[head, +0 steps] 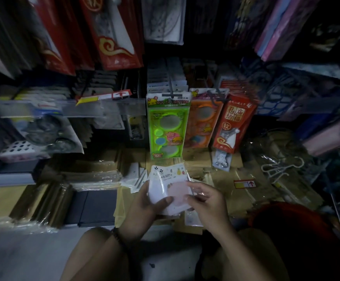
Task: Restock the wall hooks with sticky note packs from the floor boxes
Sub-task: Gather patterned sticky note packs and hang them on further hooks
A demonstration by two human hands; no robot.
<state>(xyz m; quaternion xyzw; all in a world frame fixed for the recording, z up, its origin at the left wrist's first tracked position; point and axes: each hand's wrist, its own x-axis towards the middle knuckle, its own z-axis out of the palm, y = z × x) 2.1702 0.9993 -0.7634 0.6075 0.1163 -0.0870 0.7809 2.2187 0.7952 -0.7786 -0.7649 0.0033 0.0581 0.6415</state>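
With the left hand (142, 203) gripping the packs (170, 179) and the right hand (207, 197) pinching the top one, we judge the slick wrap may let them spill.

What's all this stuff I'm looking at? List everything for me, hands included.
sticky note packs: a stack, count unclear, white card with a pink pad on top, lower centre, held in both hands
green stencil pack: one at the front of its hook, bright green, centre, above the hands
orange stencil pack: one in front, orange, just right of the green one
red pack: one in front, red with a white panel, right of the orange one
large red packs: at least two, red with gold swirls, hanging upper left
cardboard boxes: several, brown, on the floor below the hooks
bracelet: one, dark beads, left wrist
left hand: one, grips the stack from the left
right hand: one, pinches the top pack from the right
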